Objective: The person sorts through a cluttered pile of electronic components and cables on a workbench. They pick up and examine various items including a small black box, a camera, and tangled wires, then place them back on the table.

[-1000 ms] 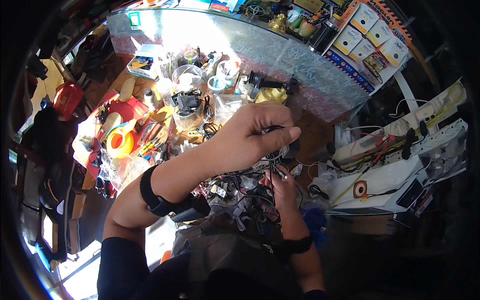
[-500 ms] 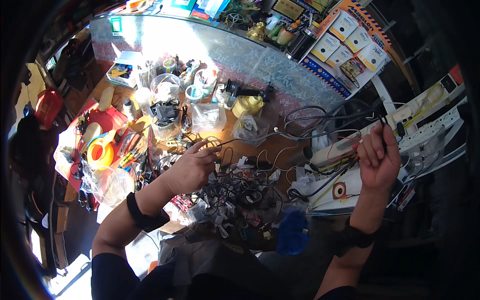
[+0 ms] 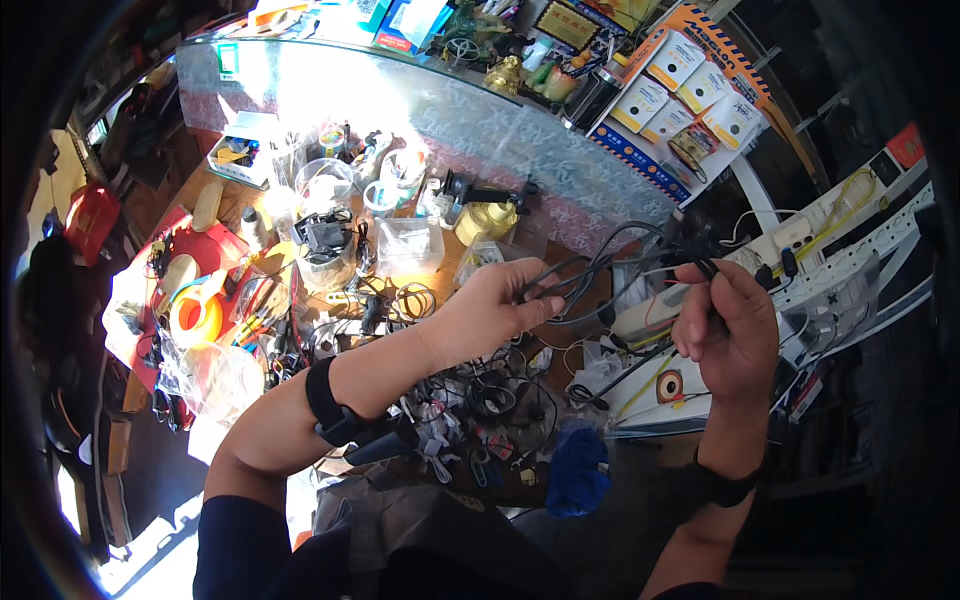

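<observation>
A long dark cable hangs in loose loops between my two hands, above the right part of the workbench. My left hand is closed round several strands of it, thumb on the near side. At the right, my right hand pinches the dark end of the cable between thumb and forefinger, its other fingers curled. Below my left hand lies a tangled heap of cables with small white tags and bits of plastic wrapping. Exactly how many strands my left hand grips is hidden by its fingers.
White power strips run along the right side. Left stand an orange tape roll, a clear tub of black adapters and another clear box. A blue cloth bundle lies near the front edge. A patterned partition closes the back.
My left hand has moved right, toward my right hand, and now grips gathered loops instead of one stretched strand. My right hand has shifted slightly left and down, still pinching the cable.
</observation>
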`<state>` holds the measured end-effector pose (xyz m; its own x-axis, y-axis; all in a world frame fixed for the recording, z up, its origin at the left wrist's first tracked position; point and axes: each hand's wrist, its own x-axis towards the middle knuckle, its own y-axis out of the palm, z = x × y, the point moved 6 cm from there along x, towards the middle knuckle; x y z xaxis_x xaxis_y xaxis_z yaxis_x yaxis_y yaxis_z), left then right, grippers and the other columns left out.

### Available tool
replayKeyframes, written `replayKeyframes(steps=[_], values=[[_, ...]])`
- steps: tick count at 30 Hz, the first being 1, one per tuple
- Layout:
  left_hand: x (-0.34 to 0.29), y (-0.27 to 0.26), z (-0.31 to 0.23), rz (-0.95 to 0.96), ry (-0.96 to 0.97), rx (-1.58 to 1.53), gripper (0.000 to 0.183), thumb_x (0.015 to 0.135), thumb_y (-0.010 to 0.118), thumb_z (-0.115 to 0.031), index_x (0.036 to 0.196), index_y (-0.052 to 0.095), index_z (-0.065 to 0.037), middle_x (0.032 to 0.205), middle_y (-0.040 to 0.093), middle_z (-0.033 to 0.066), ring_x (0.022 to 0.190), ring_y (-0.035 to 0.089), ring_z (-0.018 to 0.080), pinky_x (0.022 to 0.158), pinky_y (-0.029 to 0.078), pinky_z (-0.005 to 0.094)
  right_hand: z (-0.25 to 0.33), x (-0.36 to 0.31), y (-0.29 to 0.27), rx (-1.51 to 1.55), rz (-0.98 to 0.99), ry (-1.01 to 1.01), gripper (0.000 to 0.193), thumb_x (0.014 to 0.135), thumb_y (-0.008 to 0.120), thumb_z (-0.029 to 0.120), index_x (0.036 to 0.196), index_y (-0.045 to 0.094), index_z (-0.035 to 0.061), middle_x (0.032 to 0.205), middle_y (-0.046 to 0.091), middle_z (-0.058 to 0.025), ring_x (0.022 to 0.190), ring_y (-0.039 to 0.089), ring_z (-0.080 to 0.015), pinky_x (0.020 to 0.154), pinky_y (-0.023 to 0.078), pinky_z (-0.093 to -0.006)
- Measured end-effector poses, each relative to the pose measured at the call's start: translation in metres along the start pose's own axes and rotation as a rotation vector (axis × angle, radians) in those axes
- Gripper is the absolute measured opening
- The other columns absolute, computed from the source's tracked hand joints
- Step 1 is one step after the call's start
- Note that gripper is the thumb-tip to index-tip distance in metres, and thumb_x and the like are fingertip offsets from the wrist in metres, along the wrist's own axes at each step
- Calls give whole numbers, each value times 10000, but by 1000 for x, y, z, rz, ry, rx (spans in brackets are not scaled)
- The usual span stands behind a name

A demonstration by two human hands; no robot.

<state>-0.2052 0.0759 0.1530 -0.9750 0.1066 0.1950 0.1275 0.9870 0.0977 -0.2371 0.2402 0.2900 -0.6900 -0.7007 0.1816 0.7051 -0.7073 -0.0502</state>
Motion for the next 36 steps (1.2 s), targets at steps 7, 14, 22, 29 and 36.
replayKeyframes(steps=[7,14,22,29,36], values=[[-4,-53,16,-311,-5,-107,236,913,519,-221,842,614,-18,703,578,0,596,508,54,546,432,208,-52,-27,-50,-606,-266,-172,154,886,513,49,963,607,-46,833,584,-49,733,557,-99,695,442,-222],[-15,-53,46,-338,-169,-377,270,947,430,-271,907,552,-34,794,626,73,675,641,171,515,457,225,-142,-60,-4,-488,89,192,113,819,587,45,877,637,-38,734,591,-62,663,549,-117,609,420,-241],[-24,-30,58,-253,-259,-367,231,941,445,-231,925,551,-26,832,624,77,738,642,186,567,509,274,-140,-51,7,-414,-217,-54,157,857,539,16,990,605,-37,871,596,-76,804,585,-125,735,458,-234],[-39,2,78,-18,-226,-262,175,925,464,-125,1023,564,-21,886,605,48,832,585,121,685,488,274,-207,-39,26,378,-227,191,381,819,565,15,1174,428,-3,1104,527,-130,920,560,-178,792,451,-287],[-64,-43,110,-450,-186,-577,139,847,490,20,964,562,1,794,559,29,684,565,113,628,463,240,-241,-67,33,345,-194,278,87,852,532,38,856,586,-30,744,574,-71,661,506,-132,740,445,-304]])
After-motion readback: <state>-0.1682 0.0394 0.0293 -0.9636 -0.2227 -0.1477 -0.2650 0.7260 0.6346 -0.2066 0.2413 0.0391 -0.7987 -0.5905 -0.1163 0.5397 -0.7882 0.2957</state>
